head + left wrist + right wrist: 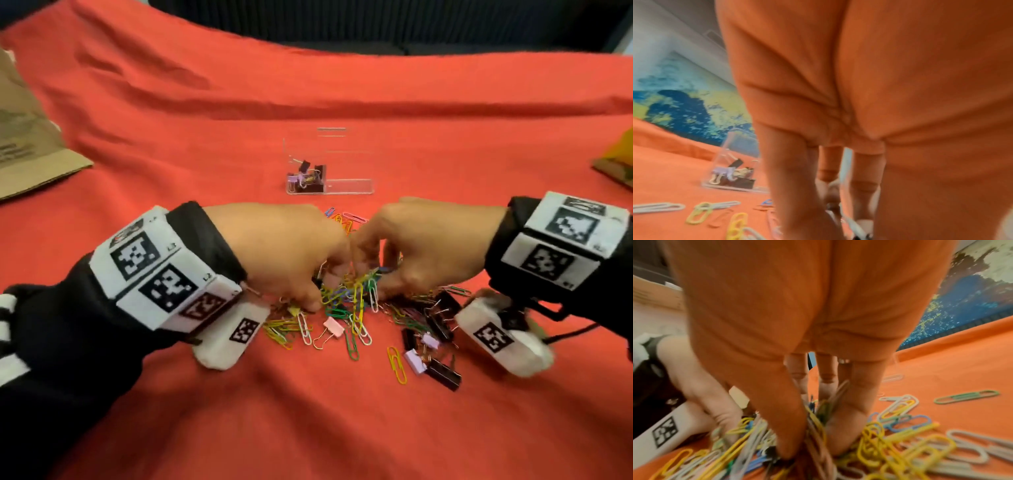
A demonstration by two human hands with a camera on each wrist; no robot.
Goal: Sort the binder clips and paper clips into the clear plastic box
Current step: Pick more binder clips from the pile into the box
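A heap of coloured paper clips [356,301] lies on the red cloth [308,411] close in front of me. My left hand [325,284] and right hand [373,277] meet over it, fingers pointing down into the clips. In the right wrist view my right hand [807,443] pinches a bunch of paper clips [818,421] between thumb and fingers. My left hand's fingers [723,418] curl among clips beside it. Black binder clips [442,371], a purple one [416,361] and a pink one [334,325] lie around the heap. The clear plastic box [349,186] stands beyond, with binder clips [305,178] in its left compartment.
A brown paper bag [30,137] lies at the far left of the cloth. A yellow and brown object [616,161] sits at the right edge. Folds run across the cloth behind the box. A dark sofa [376,24] borders the far side.
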